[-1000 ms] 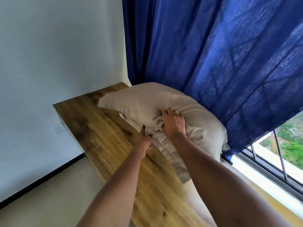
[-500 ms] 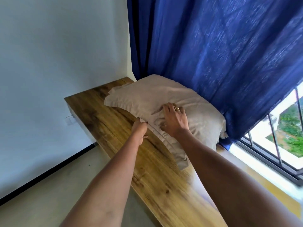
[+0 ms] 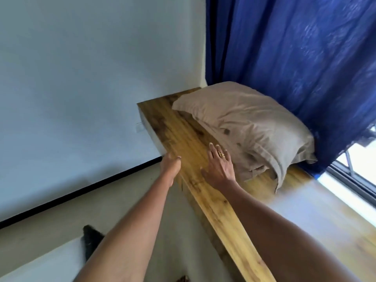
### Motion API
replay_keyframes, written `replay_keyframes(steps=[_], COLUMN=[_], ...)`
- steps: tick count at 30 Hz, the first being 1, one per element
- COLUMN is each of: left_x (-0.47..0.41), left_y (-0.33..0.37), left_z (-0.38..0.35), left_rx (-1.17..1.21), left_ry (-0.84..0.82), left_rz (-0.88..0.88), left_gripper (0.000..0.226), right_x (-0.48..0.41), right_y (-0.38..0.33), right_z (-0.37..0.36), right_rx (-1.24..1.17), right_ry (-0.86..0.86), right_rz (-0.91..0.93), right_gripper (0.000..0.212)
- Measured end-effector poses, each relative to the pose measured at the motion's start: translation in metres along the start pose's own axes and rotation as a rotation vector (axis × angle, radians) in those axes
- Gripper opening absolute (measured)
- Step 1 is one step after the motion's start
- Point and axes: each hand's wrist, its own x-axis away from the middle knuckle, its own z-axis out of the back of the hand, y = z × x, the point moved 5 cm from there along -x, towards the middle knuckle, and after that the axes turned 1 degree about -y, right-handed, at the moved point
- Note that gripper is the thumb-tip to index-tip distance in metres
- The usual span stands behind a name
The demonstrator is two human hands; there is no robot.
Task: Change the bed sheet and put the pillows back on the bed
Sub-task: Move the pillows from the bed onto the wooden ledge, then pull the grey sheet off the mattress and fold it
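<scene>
The long honey-brown wooden ledge runs from the pale wall toward the window, and the plump beige fabric pillow lies on its far end, backed against the deep blue woven curtain. That is where the task's thing sits now: on the ledge, off the bed, with its open, crumpled end hanging toward the near side and one flap drooping down over the ledge top.

The main risk, as I judge it, comes from that loose end. A grab at the cover alone would pull the cloth and leave the filling behind, so the pillow could sag out of its case or drag along the wood. A second risk is the curtain: it touches the pillow's back, so a quick lift could snag or tug the fabric. The ledge is narrow, too, and a sideways nudge might tip the pillow off its front edge to the floor.

Both arms reach forward from the bottom of the view. The right hand lies flat, palm down, on the wood just beside the pillow's crumpled end, fingers spread wide and holding nothing; a gold ring shows on one finger. The left hand is at the ledge's front edge, fingers curled loosely over the lip, also empty. Motion blur softens both hands' outlines.
</scene>
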Motion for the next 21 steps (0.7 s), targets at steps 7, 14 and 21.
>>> replay_keyframes(steps=[7,14,21], left_x=[0.151,0.311,0.49], left_y=[-0.156,-0.289,-0.391], left_z=[0.098,0.187,0.259], left_rx=[-0.098,-0.066,-0.041], left_ry=[0.231,0.392,0.59], left_rz=[0.243,0.477,0.675], left_gripper=[0.06,0.06,0.061], right_x=[0.099,0.212,0.356], right_y=[-0.09,-0.236,-0.394], right_z=[-0.078,-0.089,-0.085], right_rx=[-0.062,-0.122,-0.124], right_ry=[-0.208,-0.373,-0.482], right_rz=[0.224,0.637,1.007], right_gripper=[0.075,0.061,0.056])
